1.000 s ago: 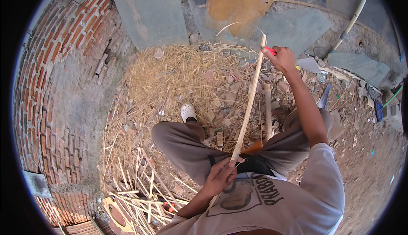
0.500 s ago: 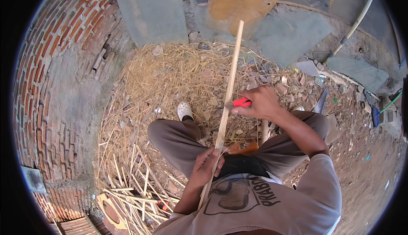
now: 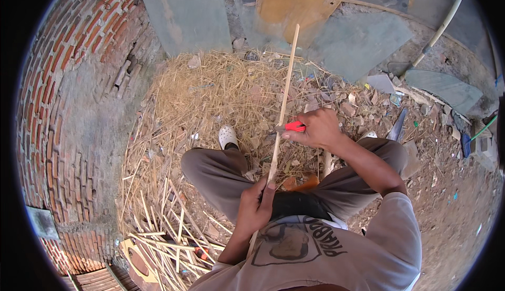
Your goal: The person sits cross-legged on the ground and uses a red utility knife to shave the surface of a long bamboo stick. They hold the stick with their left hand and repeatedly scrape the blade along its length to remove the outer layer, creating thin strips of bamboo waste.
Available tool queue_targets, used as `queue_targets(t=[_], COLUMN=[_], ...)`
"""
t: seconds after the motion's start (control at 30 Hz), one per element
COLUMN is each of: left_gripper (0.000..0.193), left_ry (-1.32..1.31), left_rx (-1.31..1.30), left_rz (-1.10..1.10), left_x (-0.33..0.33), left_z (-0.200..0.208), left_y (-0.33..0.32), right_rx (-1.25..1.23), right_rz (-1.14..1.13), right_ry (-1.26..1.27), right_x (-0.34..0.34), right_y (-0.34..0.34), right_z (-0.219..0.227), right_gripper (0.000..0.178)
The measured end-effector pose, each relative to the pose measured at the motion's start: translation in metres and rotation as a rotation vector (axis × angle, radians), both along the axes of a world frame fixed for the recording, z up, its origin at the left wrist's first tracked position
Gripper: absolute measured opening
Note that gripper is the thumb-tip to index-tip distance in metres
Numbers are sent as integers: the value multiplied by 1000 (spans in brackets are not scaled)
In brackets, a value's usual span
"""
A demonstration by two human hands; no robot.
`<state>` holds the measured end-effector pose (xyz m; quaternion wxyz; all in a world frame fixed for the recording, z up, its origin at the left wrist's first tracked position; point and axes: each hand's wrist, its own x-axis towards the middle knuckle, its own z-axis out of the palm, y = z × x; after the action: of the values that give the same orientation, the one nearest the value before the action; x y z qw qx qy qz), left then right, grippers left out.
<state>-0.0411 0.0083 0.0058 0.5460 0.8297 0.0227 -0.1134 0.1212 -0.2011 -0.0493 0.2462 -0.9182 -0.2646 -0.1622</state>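
A long, pale strip of split wood or bamboo [image 3: 287,92] runs from beside my belly out past my knees. Near its lower end my left hand [image 3: 255,205] is closed round it, thumb along the strip. My right hand [image 3: 317,127] grips the red handle of a knife [image 3: 295,126], probably a utility cutter. Its short blade meets the strip around the middle, between my bent knees. Most of the handle is hidden inside my right fist. The lower end of the strip passes under my left wrist against my shirt.
Cut strips [image 3: 181,238] lie in a pile at my lower left. Straw-like shavings [image 3: 210,80] cover the ground ahead, with rubble to the right. A brick wall [image 3: 63,159] rises on the left. Grey and orange sheets [image 3: 187,15] lean at the back. My white shoe [image 3: 228,136] sits ahead.
The strip has turned so that a narrower side shows. My left hand has rolled over with its back more upward. My right hand and the knife have shifted slightly left.
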Motion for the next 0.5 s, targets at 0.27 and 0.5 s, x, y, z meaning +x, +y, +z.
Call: queue_targets(t=[0.27,0.5], left_gripper=[23,16], left_ry=[-90,-63], left_rx=[77,104], left_rz=[-23,-75], left_x=[-8,-12], left_z=[-4,3], left_y=[-5,-4], right_rx=[-41,-70], right_rz=[-21,-144], right_ry=[-33,-115], right_x=[18,49], right_y=[-11,-30], right_z=[3,-5], right_gripper=[70,71])
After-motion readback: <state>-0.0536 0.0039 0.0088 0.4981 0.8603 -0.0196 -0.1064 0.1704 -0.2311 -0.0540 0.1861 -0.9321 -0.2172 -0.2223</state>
